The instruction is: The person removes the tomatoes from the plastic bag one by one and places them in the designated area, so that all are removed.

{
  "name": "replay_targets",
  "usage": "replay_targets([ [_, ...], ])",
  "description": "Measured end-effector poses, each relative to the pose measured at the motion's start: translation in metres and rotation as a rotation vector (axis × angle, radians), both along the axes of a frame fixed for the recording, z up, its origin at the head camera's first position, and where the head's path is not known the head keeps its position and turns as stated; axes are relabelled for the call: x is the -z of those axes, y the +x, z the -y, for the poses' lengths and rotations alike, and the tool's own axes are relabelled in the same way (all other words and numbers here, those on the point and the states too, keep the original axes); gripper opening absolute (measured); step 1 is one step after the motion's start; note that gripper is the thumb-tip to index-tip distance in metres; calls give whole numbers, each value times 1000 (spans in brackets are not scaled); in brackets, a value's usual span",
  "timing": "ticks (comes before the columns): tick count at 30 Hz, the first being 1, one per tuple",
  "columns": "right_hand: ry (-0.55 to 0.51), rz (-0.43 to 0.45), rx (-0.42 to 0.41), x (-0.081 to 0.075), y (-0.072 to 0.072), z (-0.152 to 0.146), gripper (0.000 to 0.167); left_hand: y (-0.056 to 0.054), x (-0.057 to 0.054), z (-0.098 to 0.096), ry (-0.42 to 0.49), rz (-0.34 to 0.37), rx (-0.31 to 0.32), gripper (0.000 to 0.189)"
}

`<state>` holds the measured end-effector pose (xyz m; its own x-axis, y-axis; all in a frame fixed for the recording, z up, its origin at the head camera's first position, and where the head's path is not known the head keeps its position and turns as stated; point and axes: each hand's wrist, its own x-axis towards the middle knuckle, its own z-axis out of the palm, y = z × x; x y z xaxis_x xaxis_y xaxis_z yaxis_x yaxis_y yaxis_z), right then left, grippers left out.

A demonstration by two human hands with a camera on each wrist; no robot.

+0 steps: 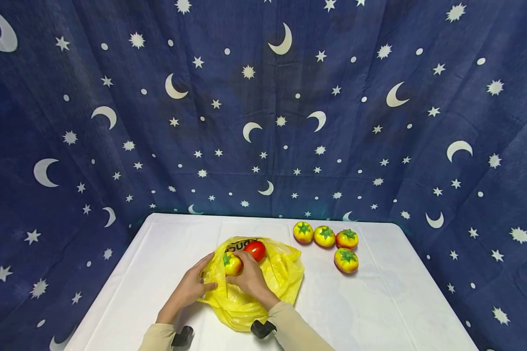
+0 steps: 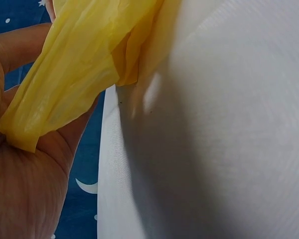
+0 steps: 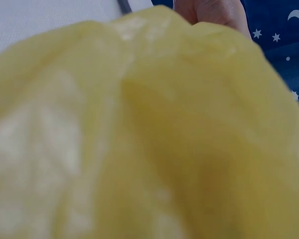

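Note:
A yellow plastic bag lies spread on the white table, its mouth facing up. My left hand holds the bag's left edge; in the left wrist view, yellow plastic runs between the thumb and fingers. Over the bag's opening, my right hand grips a yellow-and-red tomato with a green leafy top. A shiny red tomato sits just beyond the right hand, within the bag. In the right wrist view the bag fills most of the picture and hides the right hand's fingers.
Several yellow-and-red tomatoes with green tops, one of them a front tomato, stand grouped on the table to the right of the bag. A dark blue curtain with moons and stars hangs behind the table and along its sides.

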<state>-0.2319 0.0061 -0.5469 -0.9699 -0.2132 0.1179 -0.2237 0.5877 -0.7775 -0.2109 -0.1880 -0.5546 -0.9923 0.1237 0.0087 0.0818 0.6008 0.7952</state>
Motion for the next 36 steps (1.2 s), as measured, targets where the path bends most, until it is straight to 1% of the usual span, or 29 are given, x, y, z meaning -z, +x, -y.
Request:
replay_targets([
  [8, -32, 39, 30, 2, -1, -1, 63, 0, 0, -3, 5, 16, -14, 86],
  [12, -54, 40, 37, 3, -2, -3, 61, 1, 0, -4, 9, 7, -13, 85],
  [18, -50, 50, 45, 2, -1, -5, 63, 1, -1, -5, 6, 12, -10, 85],
  [24, -31, 57, 27, -3, 1, -8, 69, 0, -2, -4, 0, 13, -3, 85],
  [28, -29, 41, 27, -5, 2, -10, 72, -1, -3, -3, 3, 9, 8, 85],
  [36, -32, -5, 15, -9, 3, -13, 74, -1, -1, 2, 3, -6, 9, 86],
])
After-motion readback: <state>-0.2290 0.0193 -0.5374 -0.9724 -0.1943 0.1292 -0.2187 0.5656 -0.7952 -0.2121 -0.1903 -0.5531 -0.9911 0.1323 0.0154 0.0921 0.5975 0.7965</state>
